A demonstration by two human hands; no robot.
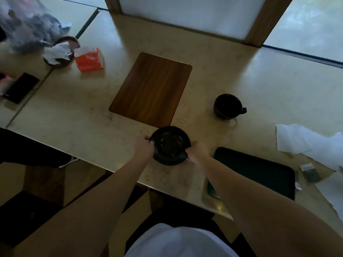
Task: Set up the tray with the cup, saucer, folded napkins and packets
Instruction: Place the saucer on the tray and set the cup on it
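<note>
A black saucer [169, 145] is held between both hands just in front of the near edge of the brown wooden tray [151, 89]. My left hand [143, 146] grips its left rim and my right hand [196, 152] grips its right rim. The tray lies flat in the middle of the table with nothing on it. A black cup [228, 105] stands upright to the right of the tray, handle pointing right. White napkins [304, 140] lie at the right edge, with small dark packets [310, 172] below them.
A black mat [259, 171] lies at the near right beside a dark phone [211, 189]. At far left are an orange tissue pack [89, 59], a brown dish with crumpled paper [59, 51], a plastic bag [27, 25] and a black phone [20, 88].
</note>
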